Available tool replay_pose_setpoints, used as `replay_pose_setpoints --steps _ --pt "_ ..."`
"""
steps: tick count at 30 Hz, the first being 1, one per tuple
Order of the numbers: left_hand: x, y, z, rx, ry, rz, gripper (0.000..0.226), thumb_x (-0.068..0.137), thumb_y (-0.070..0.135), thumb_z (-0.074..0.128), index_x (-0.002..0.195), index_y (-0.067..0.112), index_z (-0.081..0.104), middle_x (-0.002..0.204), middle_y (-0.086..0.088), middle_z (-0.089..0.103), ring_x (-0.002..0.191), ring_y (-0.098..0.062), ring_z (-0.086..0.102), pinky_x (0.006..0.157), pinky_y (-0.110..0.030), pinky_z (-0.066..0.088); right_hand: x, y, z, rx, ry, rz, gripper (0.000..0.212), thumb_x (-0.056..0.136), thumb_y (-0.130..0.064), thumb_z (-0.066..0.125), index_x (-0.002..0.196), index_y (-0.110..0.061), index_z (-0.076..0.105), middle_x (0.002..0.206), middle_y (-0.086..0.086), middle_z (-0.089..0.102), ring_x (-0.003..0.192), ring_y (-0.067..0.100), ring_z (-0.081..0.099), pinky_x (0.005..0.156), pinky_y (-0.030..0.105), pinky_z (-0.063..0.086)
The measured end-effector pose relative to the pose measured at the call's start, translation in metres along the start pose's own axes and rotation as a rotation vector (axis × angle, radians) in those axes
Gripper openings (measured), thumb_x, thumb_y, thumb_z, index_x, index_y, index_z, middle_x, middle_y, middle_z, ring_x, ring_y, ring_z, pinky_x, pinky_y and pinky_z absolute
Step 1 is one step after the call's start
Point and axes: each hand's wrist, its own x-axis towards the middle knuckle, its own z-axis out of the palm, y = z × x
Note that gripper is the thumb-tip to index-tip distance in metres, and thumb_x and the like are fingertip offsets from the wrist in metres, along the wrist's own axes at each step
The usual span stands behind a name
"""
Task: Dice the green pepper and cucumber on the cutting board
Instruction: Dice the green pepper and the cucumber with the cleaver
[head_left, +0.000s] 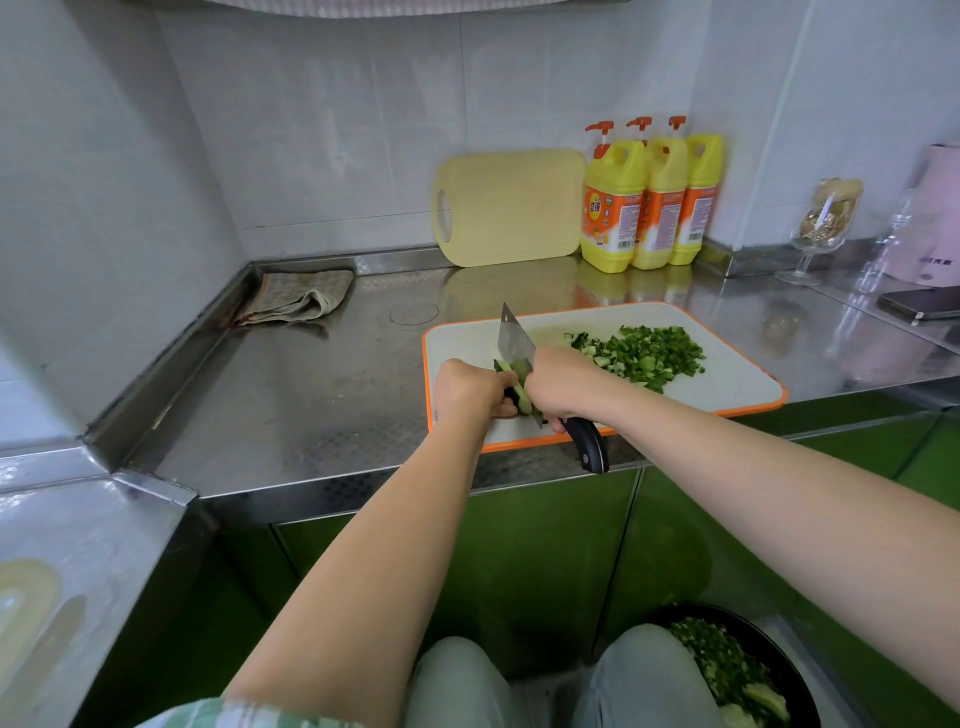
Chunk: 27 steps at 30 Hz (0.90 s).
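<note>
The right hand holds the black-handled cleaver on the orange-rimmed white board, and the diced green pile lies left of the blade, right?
No. The head view shows the pile of diced green vegetables right of the black-handled cleaver, not left. The right hand does hold it on the orange-rimmed white board.

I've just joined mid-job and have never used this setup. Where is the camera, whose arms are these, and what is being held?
There is no machine here. These are a person's two bare arms, seen from one wide-angle camera worn on the head, looking down. The right hand grips a cleaver. The left hand holds a cucumber piece beside the blade, on the orange-rimmed cutting board. Diced greens are piled on the board's far right. Behind stand a yellow board and three detergent bottles. A folded cloth lies on the steel counter at left.
</note>
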Motion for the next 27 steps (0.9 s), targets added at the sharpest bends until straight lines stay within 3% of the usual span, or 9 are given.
replay_pose_setpoints --steps 3,7,15,20,23,27 --pt "-0.001 0.000 -0.006 0.050 0.002 0.007 0.026 0.081 0.014 0.073 0.060 0.008 0.059 0.042 -0.004 0.060 0.044 -0.018 0.064 0.071 -0.031 0.060 0.003 0.009 -0.003 0.067 0.022 -0.050 0.028 0.094 -0.002 0.040 0.067 -0.010 0.044 0.060 0.006 0.051 0.051 0.018 0.051 0.046 0.024 0.040" --pt "0.001 -0.002 -0.009 0.135 0.016 0.031 0.027 0.083 0.019 0.073 0.062 0.010 0.058 0.043 -0.002 0.061 0.045 -0.017 0.065 0.074 -0.028 0.059 0.006 0.014 -0.008 0.141 -0.007 -0.017 0.012 0.088 0.008 0.040 0.081 0.003 0.048 0.058 0.015 0.054 0.058 0.030 0.055 0.051 0.029 0.041" --pt "0.004 -0.001 -0.011 0.180 -0.003 0.028 0.028 0.085 0.018 0.072 0.063 0.011 0.055 0.043 -0.003 0.061 0.063 -0.024 0.072 0.083 -0.034 0.058 -0.002 0.014 -0.015 0.146 -0.045 -0.055 0.018 0.088 0.006 0.036 0.076 0.003 0.050 0.062 0.017 0.056 0.055 0.028 0.051 0.046 0.026 0.039" --pt "0.006 -0.001 -0.011 0.197 -0.008 0.021 0.027 0.086 0.021 0.071 0.068 0.011 0.055 0.039 0.000 0.058 0.042 -0.014 0.063 0.077 -0.026 0.057 -0.007 0.010 -0.014 0.118 -0.089 -0.062 0.024 0.089 0.005 0.034 0.098 0.010 0.056 0.069 0.019 0.058 0.059 0.028 0.052 0.048 0.026 0.039" --pt "0.007 -0.001 -0.011 0.165 -0.016 0.019 0.019 0.084 0.019 0.073 0.077 0.008 0.060 0.041 -0.001 0.060 0.052 -0.019 0.068 0.080 -0.031 0.059 -0.009 0.009 -0.015 0.110 -0.097 -0.067 0.031 0.089 0.004 0.032 0.105 0.012 0.057 0.068 0.019 0.058 0.060 0.029 0.052 0.048 0.026 0.038" --pt "0.007 -0.002 -0.011 0.111 -0.026 0.011 0.019 0.082 0.016 0.075 0.081 0.007 0.059 0.042 -0.003 0.061 0.065 -0.027 0.073 0.079 -0.037 0.060 -0.009 0.005 -0.016 0.083 -0.108 -0.068 0.022 0.089 0.006 0.034 0.096 0.008 0.055 0.069 0.019 0.058 0.057 0.027 0.051 0.046 0.025 0.036"
